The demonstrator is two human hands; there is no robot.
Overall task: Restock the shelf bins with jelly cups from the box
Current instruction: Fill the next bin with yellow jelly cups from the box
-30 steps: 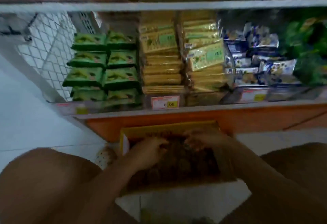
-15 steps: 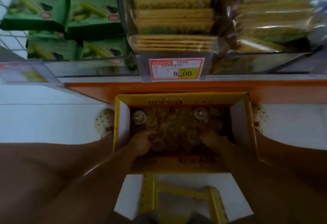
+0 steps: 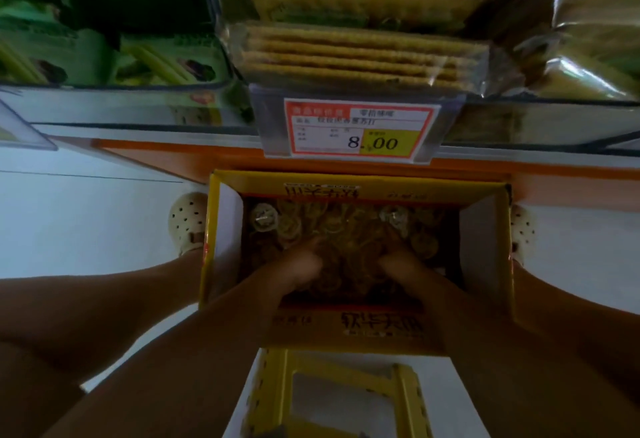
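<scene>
- Yellow cardboard box sits on the floor btwn the person's feet, flaps open, just below the shelf edge.
- Jelly cups fill it in a loose pile. None show on the shelf in this view.
- L hand and R hand are both down in the pile, side by side, near but apart.
- Fingers dig in among the cups. It's too dim to tell if either hand has closed on any.
- Step in hand, prob.: gathering a load of cups to lift out.
- To do it well:
  - Scoop from under w/ both hands cupped, not pinch from the top. The cups look small and slick and would likely slip.
  - Take a modest load so nothing spills over the box wall on the way up.
  - Lift straight up. The box is prob. light and could tip or slide if a wrist drags on the near flap.
- Shelf above holds cracker packs behind a price tag, w/ green boxes to the left.
- No jelly bin is in view, so the target bin needs finding before the load comes up.
</scene>
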